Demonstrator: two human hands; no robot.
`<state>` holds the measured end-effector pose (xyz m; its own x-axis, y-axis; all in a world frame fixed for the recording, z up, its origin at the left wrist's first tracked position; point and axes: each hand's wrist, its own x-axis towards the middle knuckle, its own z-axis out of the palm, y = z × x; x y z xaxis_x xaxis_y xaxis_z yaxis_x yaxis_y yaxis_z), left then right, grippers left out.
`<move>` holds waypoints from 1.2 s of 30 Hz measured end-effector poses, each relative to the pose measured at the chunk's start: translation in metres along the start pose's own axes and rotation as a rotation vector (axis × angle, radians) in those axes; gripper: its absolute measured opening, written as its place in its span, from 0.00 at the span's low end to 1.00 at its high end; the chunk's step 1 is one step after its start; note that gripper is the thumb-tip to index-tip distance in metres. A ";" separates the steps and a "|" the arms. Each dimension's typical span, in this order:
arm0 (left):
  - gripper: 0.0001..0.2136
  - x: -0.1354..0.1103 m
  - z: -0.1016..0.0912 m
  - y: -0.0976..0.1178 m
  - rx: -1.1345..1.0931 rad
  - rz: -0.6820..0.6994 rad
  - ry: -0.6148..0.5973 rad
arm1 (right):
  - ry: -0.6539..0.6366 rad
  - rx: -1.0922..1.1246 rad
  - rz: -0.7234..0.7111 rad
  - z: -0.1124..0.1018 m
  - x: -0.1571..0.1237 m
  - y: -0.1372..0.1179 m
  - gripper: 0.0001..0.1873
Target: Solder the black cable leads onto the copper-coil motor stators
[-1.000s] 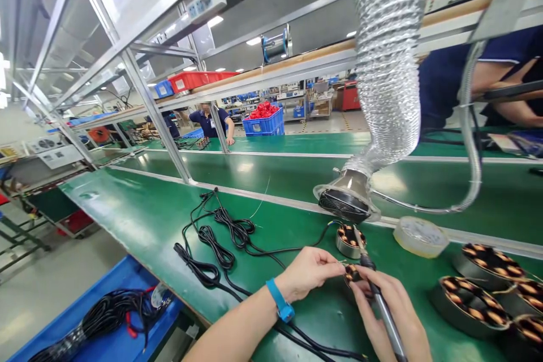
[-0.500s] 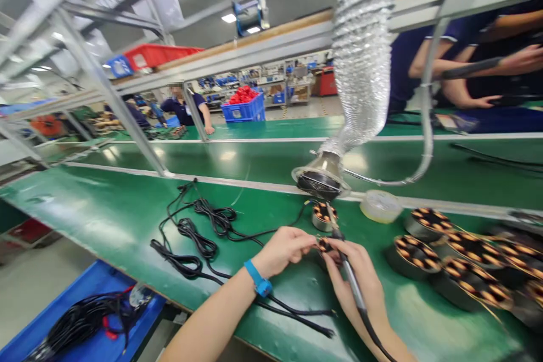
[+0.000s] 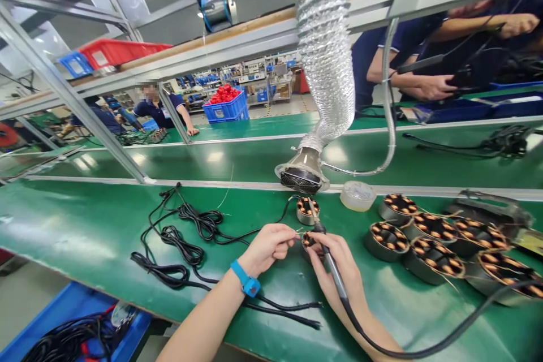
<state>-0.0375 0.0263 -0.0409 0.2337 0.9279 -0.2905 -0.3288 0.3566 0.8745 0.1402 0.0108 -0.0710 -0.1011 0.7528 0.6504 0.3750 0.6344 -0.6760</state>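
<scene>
My left hand [image 3: 271,244], with a blue wrist strap [image 3: 246,279], pinches a thin wire end [image 3: 300,231] beside a small motor stator with copper windings [image 3: 306,240]. My right hand [image 3: 345,271] grips a soldering iron [image 3: 335,276], its tip pointing up and away. The fingers of that hand also steady the stator's right side, hiding part of it. Just behind stands another stator [image 3: 306,214] with a black cable leading to it, close to the iron's tip. Black coiled cables [image 3: 186,246] lie left of my hands, and two stripped cable ends [image 3: 297,317] extend below them.
Above the rear stator hangs a fume extraction hood [image 3: 302,172] on a foil duct [image 3: 326,56]. A clear tape roll [image 3: 358,197] and several stators [image 3: 432,260] are on the right. A blue bin [image 3: 136,331] holds cables at lower left. Co-workers sit across the bench.
The view has swung right, so the bench things appear farther left. My hands keep the same hold on wire, stator and iron. The iron's cord now shows at right.
</scene>
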 end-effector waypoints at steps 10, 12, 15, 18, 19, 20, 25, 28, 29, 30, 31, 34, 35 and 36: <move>0.19 0.001 -0.003 0.003 -0.021 -0.036 -0.017 | 0.049 -0.072 -0.088 0.000 0.007 0.000 0.12; 0.18 0.000 -0.004 0.004 -0.037 -0.047 -0.056 | 0.071 -0.085 -0.096 0.000 0.011 -0.003 0.13; 0.17 -0.003 -0.007 0.005 -0.084 -0.087 -0.098 | 0.095 -0.094 -0.074 0.000 0.018 -0.010 0.12; 0.17 -0.005 -0.009 0.003 -0.095 -0.100 -0.099 | 0.050 -0.038 -0.013 -0.001 0.022 -0.012 0.11; 0.16 -0.005 -0.010 0.002 -0.087 -0.093 -0.098 | 0.021 -0.009 0.019 -0.001 0.022 -0.011 0.12; 0.16 -0.005 -0.010 0.001 -0.077 -0.085 -0.095 | -0.006 0.021 0.055 -0.001 0.022 -0.011 0.12; 0.16 -0.007 -0.007 -0.005 -0.020 -0.039 -0.071 | -0.067 0.155 0.136 -0.005 0.021 -0.015 0.13; 0.16 -0.007 -0.007 -0.008 -0.003 -0.026 -0.067 | -0.100 0.207 0.133 -0.006 0.024 -0.021 0.14; 0.17 -0.007 -0.007 -0.009 -0.006 -0.030 -0.072 | -0.107 0.216 0.133 -0.007 0.024 -0.022 0.15; 0.17 -0.006 -0.007 -0.010 -0.012 -0.038 -0.077 | -0.110 0.223 0.134 -0.007 0.025 -0.023 0.16; 0.18 -0.005 -0.008 -0.011 -0.015 -0.048 -0.077 | -0.106 0.230 0.137 -0.006 0.025 -0.023 0.17; 0.20 -0.003 -0.008 -0.014 0.001 -0.063 -0.047 | -0.068 0.256 0.156 -0.003 0.021 -0.020 0.18; 0.20 -0.003 -0.007 -0.014 0.011 -0.061 -0.033 | -0.053 0.262 0.162 -0.002 0.019 -0.019 0.18; 0.21 -0.003 -0.007 -0.015 0.021 -0.058 -0.020 | -0.040 0.264 0.164 -0.001 0.017 -0.018 0.18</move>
<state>-0.0394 0.0189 -0.0555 0.2703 0.9033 -0.3332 -0.2954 0.4071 0.8643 0.1327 0.0124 -0.0473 -0.0968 0.8519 0.5146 0.1376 0.5235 -0.8408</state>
